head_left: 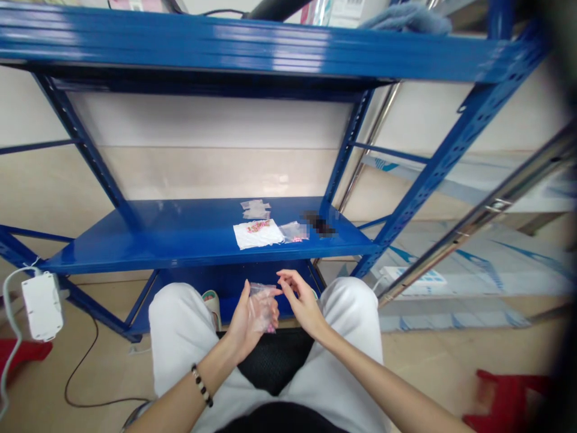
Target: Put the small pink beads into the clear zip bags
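Lower shelf: the blue shelf [189,231] in front of your knees bears a white cloth or paper [243,242] with small pink pieces [258,226] on it, flat clear packets [256,209] behind, and a second bag [291,230] with pink beads just beside.
Room: a pale wall [225,171] stands behind the rack; a white box [42,307] with a cable hangs at left, and film-covered shelves [478,255] stand at right.
Your left hand [250,320]: closed around a clear bag [259,305], held above your lap, pink beads [270,329] low in it.
Your right hand [303,300]: fingertips beside the bag's mouth; you cannot tell whether they pinch anything.
Hard to make out: a dark thing [319,224] on the shelf is pixelated; a red object [505,400] is blurred.
Cut off: items above the upper beam [180,45].
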`<state>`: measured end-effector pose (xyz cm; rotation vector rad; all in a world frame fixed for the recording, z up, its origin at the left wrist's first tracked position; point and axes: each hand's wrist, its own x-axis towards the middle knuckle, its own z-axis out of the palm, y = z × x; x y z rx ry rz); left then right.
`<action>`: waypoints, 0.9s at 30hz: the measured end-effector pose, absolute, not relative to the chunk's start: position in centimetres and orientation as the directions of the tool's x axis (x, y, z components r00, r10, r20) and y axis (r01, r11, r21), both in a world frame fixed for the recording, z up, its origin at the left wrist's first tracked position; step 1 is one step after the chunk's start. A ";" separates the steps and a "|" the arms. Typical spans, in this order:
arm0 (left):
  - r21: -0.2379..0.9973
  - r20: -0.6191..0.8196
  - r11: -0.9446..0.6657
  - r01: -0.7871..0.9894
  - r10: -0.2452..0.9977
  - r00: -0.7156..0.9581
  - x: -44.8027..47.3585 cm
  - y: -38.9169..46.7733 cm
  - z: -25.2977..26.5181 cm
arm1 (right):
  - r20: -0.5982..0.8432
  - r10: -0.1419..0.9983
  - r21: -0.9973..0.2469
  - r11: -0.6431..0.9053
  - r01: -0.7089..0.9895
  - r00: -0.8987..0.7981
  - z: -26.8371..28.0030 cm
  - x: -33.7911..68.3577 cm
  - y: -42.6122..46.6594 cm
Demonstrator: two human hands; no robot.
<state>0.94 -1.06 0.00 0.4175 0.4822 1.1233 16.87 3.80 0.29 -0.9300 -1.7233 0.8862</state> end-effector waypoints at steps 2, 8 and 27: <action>0.552 -0.158 0.376 -0.744 0.924 0.349 0.8 -1.1 0.1 | 0.382 0.884 -0.877 0.438 0.197 -0.269 -0.3 16.7 3.9; 0.547 -0.149 0.351 -0.760 0.934 0.325 0.9 -1.0 0.2 | 0.287 0.870 -0.926 0.359 0.115 -0.401 -1.4 15.8 3.0; 0.481 -0.072 0.200 -0.854 0.979 0.189 -3.1 1.3 2.2 | 0.531 0.828 -0.788 0.560 0.254 -0.178 0.8 15.7 9.4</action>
